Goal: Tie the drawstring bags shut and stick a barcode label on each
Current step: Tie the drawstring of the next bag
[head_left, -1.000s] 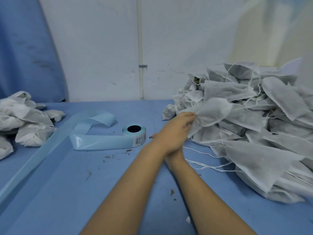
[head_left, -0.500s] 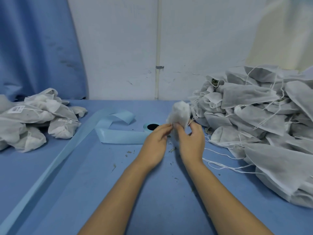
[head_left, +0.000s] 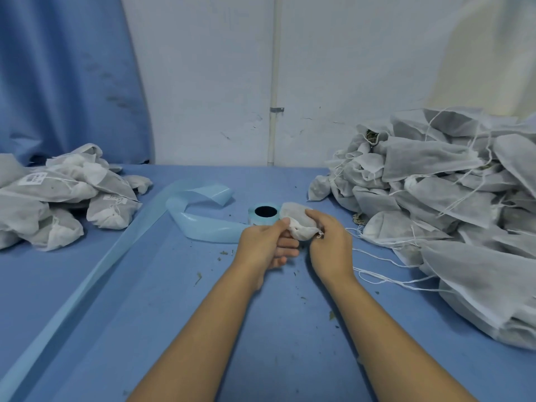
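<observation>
Two hands close on a small white bag (head_left: 295,220) over a blue table (head_left: 174,300).

The left hand (head_left: 262,245) pinches the bag's near corner between thumb and forefinger, its other fingers curled beneath. The right hand (head_left: 330,245) curls round the gathered neck, where a knot of string shows at the fingertips. The bag sits between the two hands, tilted away, its far end overlapping the right edge of the label roll (head_left: 264,216). A pale blue strip (head_left: 203,227) loops away from the roll to the left. Bags in the left pile (head_left: 58,216) carry white labels (head_left: 32,179), their print too small to read. The right pile (head_left: 449,198) lies near the right hand, and its loose strings (head_left: 385,278) trail across the table.
</observation>
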Tool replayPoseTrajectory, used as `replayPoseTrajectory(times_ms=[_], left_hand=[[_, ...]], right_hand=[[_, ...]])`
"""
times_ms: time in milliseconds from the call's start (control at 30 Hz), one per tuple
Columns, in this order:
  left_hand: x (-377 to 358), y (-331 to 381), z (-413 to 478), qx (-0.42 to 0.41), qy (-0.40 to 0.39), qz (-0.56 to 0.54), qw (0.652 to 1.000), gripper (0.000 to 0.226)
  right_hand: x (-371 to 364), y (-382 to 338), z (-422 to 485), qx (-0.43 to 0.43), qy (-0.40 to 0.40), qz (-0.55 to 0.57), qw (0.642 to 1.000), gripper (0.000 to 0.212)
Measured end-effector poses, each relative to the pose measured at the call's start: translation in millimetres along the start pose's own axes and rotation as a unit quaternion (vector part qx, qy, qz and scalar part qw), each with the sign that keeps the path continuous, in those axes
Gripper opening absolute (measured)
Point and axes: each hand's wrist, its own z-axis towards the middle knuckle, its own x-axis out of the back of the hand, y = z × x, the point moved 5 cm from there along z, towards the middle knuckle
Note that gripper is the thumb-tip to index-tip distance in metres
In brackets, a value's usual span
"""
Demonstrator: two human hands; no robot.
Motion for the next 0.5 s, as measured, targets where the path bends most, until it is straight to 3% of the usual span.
replayPoseTrajectory(times_ms=[67,133,200,333,500], left_hand=[[9,2,3,-0.059,0.052,0.077,0.994,0.025],[23,10,1,-0.166,0.127,0.21,0.955,0.014],[29,12,1,-0.223,0.125,0.283,0.924,0.028],[29,8,6,-0.241,0.079,0.329,0.91,0.042],[35,5,11,-0.254,0.115,0.361,0.89,0.042]], right_hand=[[3,5,1,-0.037,0.015,0.002,0.999,0.056],[8,12,1,-0.086,0.038,0.022,0.995,0.05],[11,17,1,-0.142,0.058,0.068,0.986,0.046],[8,18,1,-0.19,0.052,0.103,0.975,0.036],[-4,9,-1,-0.111,-0.018,0.033,0.993,0.029]])
